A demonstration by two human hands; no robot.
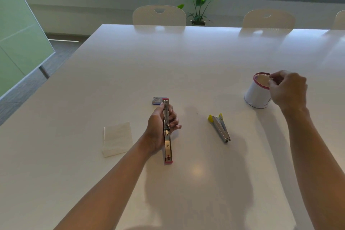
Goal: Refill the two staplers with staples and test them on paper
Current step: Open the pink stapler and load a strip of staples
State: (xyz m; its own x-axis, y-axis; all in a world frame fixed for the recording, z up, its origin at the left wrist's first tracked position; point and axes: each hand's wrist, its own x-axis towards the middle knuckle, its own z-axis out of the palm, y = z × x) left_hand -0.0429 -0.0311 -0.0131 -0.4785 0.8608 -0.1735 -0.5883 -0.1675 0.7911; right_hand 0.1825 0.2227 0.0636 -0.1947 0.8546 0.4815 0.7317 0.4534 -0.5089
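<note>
white meeting table [186, 61] by windows. left hand [158, 127] grips an unfolded red stapler [167, 132] at centre; right hand [288, 89] pinches something small over a white cup [256, 95]. yellow stapler [220, 128] lies between, folded paper [117, 139] left.

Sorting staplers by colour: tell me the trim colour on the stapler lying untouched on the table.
Yellow trim on the silver stapler, clearest in the head view.

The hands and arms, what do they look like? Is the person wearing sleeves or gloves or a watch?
Both are bare. The left hand and right hand have no gloves, and no rings or watch show. Both forearms are uncovered all the way to the picture's bottom edge, so no sleeves are visible.
</note>
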